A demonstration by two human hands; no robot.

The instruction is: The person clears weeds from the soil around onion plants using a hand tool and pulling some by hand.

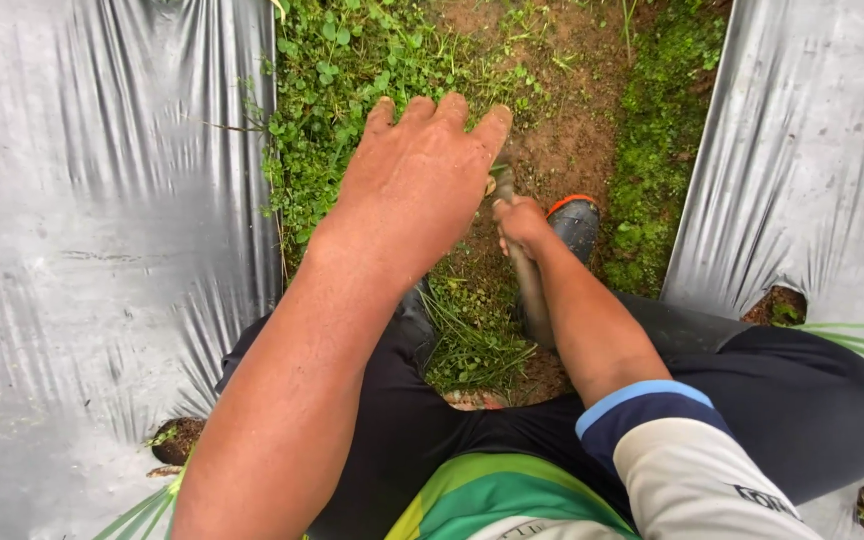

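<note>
Two hands — left spread flat over weeds, right gripping muddy tool handle, blade end hidden.

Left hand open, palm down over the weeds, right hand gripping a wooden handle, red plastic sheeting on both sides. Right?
Not quite. The head view shows the plastic sheeting is silver-grey, not red. The rest holds: left hand open, palm down over the weeds, right hand gripping a wooden handle.
</note>
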